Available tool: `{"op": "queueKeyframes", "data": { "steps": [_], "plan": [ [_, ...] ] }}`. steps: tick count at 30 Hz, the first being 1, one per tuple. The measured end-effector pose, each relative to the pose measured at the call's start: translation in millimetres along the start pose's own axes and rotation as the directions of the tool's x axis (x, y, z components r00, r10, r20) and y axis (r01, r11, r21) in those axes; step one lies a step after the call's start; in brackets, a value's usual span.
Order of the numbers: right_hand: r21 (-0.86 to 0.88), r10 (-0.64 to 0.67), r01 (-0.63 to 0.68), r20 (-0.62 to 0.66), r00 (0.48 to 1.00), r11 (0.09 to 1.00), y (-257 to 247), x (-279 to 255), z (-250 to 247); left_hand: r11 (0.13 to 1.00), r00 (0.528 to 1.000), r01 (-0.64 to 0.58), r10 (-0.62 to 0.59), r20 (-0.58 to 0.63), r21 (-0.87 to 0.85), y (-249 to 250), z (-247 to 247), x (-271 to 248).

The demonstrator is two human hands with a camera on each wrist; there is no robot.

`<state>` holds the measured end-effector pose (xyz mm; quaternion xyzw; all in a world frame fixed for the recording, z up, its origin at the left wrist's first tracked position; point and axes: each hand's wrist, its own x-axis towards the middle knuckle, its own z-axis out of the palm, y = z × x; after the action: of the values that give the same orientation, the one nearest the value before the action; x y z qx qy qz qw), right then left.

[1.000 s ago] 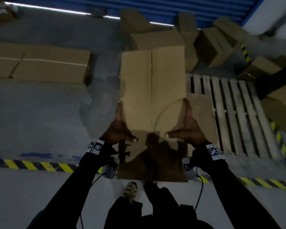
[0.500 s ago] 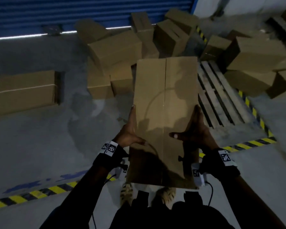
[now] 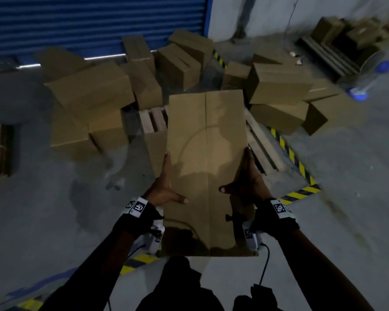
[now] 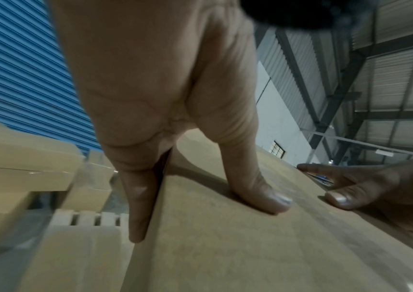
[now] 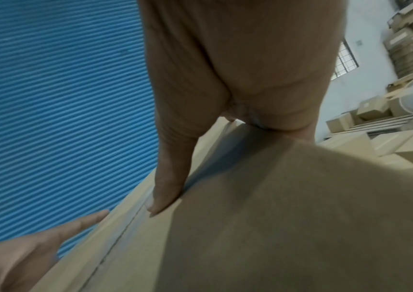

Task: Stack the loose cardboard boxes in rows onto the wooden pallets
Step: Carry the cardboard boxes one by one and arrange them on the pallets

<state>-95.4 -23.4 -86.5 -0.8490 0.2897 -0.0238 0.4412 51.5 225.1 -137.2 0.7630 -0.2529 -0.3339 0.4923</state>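
Note:
I carry a long brown cardboard box (image 3: pixel 206 153) flat between both hands, seam up. My left hand (image 3: pixel 166 187) presses its left side with straight fingers (image 4: pixel 138 207), thumb lying flat on top. My right hand (image 3: pixel 245 178) presses the right side the same way, its thumb resting on the top face of the box (image 5: pixel 275 227). Under and beyond the box lies the wooden pallet (image 3: pixel 153 120), mostly hidden by it. Another box (image 3: pixel 154 151) lies flat on the pallet's near left part.
Loose boxes are heaped left of the pallet (image 3: pixel 92 93) and right of it (image 3: pixel 279 86). A blue roller shutter (image 3: pixel 94 23) closes the back. Yellow-black floor tape (image 3: pixel 290 153) edges the pallet. A fan (image 3: pixel 377 66) and a second pallet with boxes (image 3: pixel 328 48) stand far right.
I have walked and turned toward the pallet; it has shifted from the right of the carried box to beneath it. Both hands keep the same hold.

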Motion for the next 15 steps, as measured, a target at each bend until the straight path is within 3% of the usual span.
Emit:
{"op": "queueKeyframes", "data": {
  "steps": [6,15],
  "plan": [
    [0.003,-0.033,0.034,-0.028,0.999,0.999,56,81,-53,0.999,0.997,0.053,-0.053,-0.055,0.003,22,57,89],
    [-0.02,-0.018,0.02,0.077,0.997,1.0,107,207,-139,0.998,0.988,0.045,-0.05,-0.144,-0.039,61,122,210]
  ]
}}
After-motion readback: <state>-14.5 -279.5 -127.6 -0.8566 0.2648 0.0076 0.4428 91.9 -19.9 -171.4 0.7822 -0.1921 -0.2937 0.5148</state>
